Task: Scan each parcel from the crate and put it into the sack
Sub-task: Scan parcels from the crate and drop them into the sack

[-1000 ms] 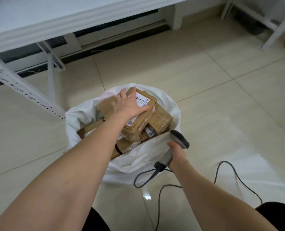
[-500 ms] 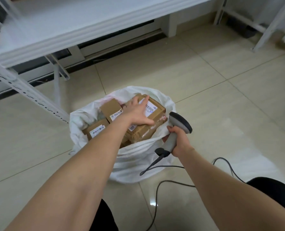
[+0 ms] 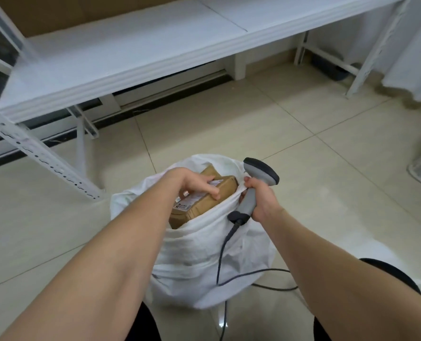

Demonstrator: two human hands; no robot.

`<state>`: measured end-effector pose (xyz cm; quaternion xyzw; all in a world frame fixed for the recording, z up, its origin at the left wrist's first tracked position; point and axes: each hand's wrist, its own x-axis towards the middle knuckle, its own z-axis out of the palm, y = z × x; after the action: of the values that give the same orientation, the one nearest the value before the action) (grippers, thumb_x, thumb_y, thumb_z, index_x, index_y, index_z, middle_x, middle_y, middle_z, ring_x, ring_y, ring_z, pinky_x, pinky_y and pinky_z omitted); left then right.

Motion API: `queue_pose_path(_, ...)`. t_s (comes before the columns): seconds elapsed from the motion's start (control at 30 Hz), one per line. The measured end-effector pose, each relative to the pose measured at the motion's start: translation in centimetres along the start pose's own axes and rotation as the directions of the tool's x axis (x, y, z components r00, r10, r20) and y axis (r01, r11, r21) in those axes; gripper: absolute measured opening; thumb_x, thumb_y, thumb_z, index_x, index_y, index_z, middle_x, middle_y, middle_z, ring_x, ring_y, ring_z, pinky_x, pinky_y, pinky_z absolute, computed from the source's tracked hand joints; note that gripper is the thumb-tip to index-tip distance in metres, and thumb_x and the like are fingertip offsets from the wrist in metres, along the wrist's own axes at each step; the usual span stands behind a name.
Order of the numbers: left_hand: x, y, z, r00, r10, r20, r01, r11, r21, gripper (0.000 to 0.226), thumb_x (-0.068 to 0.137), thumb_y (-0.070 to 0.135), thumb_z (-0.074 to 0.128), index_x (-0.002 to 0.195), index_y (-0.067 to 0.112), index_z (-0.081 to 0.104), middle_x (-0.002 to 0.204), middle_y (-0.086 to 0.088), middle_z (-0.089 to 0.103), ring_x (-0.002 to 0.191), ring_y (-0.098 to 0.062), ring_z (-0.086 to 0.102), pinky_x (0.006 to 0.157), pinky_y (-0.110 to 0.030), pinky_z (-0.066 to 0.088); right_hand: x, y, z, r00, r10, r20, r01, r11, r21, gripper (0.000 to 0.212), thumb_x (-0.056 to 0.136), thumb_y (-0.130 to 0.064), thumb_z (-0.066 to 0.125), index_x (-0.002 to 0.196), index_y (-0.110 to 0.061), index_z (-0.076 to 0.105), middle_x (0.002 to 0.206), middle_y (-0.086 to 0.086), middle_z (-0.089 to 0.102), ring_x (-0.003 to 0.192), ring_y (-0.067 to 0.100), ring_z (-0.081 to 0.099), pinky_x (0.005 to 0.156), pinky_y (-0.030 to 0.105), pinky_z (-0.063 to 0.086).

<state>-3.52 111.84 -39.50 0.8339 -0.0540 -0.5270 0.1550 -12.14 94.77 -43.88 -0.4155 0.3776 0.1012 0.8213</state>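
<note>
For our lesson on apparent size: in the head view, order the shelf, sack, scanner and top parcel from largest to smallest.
1. Shelf
2. Sack
3. Parcel and scanner: look alike, and the parcel is partly hidden, so unranked.

Light even, fairly bright; source out of view. Shadows faint: soft folds on the white sack (image 3: 204,257). Pale sheen on the floor (image 3: 347,212) to my right. Shelf (image 3: 130,52) upright at upper left smeared, probably motion blur. Frame edges stretched by the wide lens.
</note>
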Motion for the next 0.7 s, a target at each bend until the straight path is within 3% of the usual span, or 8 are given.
queue_pose_path(0.1, 0.6, 0.7, 1.4, 0.999, 0.014, -0.04, -0.009, 0.992, 0.128, 0.093, 0.074, 0.055, 0.064, 0.149, 0.037, 0.014, 0.154, -0.005, 0.023, 0.124, -0.029, 0.045, 0.097, -0.047, 0.048, 0.1, 0.0, -0.1, 0.999, -0.01, -0.033, 0.009, 0.999, -0.043, 0.022, 0.083, -0.005, 0.063, 0.105, -0.003, 0.062, 0.088, 0.012, 0.059, 0.079, 0.027, 0.058, 0.082, 0.041, 0.05)
queue_pose_path(0.2, 2.0, 1.4, 2.6, 0.972, 0.079, -0.223, -0.032, 0.978, 0.207, 0.094, 0.073, 0.052, 0.062, 0.149, 0.037, 0.01, 0.152, -0.011, 0.024, 0.123, -0.028, 0.045, 0.102, -0.046, 0.042, 0.6, -0.6, 0.2, 0.996, -0.069, -0.055, 0.069, 0.998, -0.007, 0.014, 0.084, -0.003, 0.062, 0.098, -0.004, 0.061, 0.082, 0.011, 0.057, 0.074, 0.025, 0.057, 0.079, 0.041, 0.052)
queue_pose_path(0.27, 3.0, 1.4, 3.1, 0.898, 0.101, -0.428, 0.051, 0.943, 0.33, 0.088, 0.084, 0.04, 0.056, 0.151, 0.038, -0.002, 0.156, -0.012, 0.01, 0.135, -0.035, 0.03, 0.107, -0.048, 0.032, 0.8, -1.6, 1.1, 0.993, -0.111, -0.038, 0.112, 0.994, 0.01, 0.008, 0.085, -0.003, 0.061, 0.093, -0.006, 0.061, 0.078, 0.008, 0.057, 0.07, 0.022, 0.057, 0.076, 0.038, 0.051)
queue_pose_path(0.33, 3.7, 1.2, 3.6, 0.836, 0.133, -0.533, 0.083, 0.928, 0.363, 0.078, 0.092, 0.032, 0.047, 0.15, 0.041, -0.003, 0.156, -0.01, 0.008, 0.136, -0.035, 0.026, 0.105, -0.05, 0.029, 1.0, -2.4, 2.1, 0.989, -0.144, -0.029, 0.143, 0.989, -0.048, 0.008, 0.084, -0.003, 0.06, 0.092, -0.004, 0.06, 0.074, 0.008, 0.057, 0.067, 0.021, 0.057, 0.075, 0.038, 0.05)
queue_pose_path(0.43, 3.3, 0.4, 3.0, 0.864, 0.143, -0.483, -0.009, 0.963, 0.27, 0.093, 0.081, 0.048, 0.06, 0.15, 0.041, -0.001, 0.154, -0.007, 0.014, 0.134, -0.034, 0.031, 0.107, -0.049, 0.033, 1.5, -2.9, 2.0, 0.981, -0.16, -0.107, 0.127, 0.956, -0.265, 0.007, 0.08, -0.001, 0.06, 0.081, -0.006, 0.054, 0.07, 0.009, 0.052, 0.064, 0.023, 0.052, 0.07, 0.036, 0.047)
queue_pose_path(0.53, 2.1, 0.8, 2.0, 0.91, 0.194, -0.366, -0.151, 0.978, 0.142, 0.111, 0.067, 0.055, 0.077, 0.151, 0.026, 0.012, 0.151, -0.005, 0.029, 0.133, -0.028, 0.038, 0.109, -0.045, 0.036, 1.5, -2.8, 0.4, 0.975, -0.104, -0.199, 0.022, 0.925, -0.379, 0.021, 0.08, -0.006, 0.064, 0.097, -0.006, 0.052, 0.08, 0.009, 0.053, 0.08, 0.028, 0.055, 0.084, 0.038, 0.05)
queue_pose_path(0.63, 1.9, 1.6, 3.9, 0.96, 0.151, -0.236, -0.114, 0.98, 0.162, 0.079, 0.066, 0.039, 0.085, 0.13, 0.016, 0.046, 0.128, -0.001, 0.06, 0.108, -0.021, 0.061, 0.094, -0.04, 0.051, 1.8, -2.5, -0.6, 0.969, -0.052, -0.241, -0.056, 0.906, -0.421, 0.027, 0.083, -0.008, 0.067, 0.105, -0.006, 0.052, 0.084, 0.009, 0.055, 0.092, 0.03, 0.059, 0.096, 0.043, 0.049)
queue_pose_path(0.7, 2.2, 2.5, 5.9, 0.962, 0.148, -0.231, -0.102, 0.974, 0.201, 0.06, 0.067, 0.041, 0.083, 0.117, 0.018, 0.058, 0.116, -0.001, 0.067, 0.095, -0.018, 0.065, 0.085, -0.036, 0.054, 1.9, -2.5, -1.1, 0.97, -0.082, -0.229, -0.035, 0.885, -0.465, 0.017, 0.085, -0.004, 0.063, 0.096, -0.007, 0.051, 0.078, 0.006, 0.05, 0.078, 0.022, 0.056, 0.084, 0.035, 0.05)
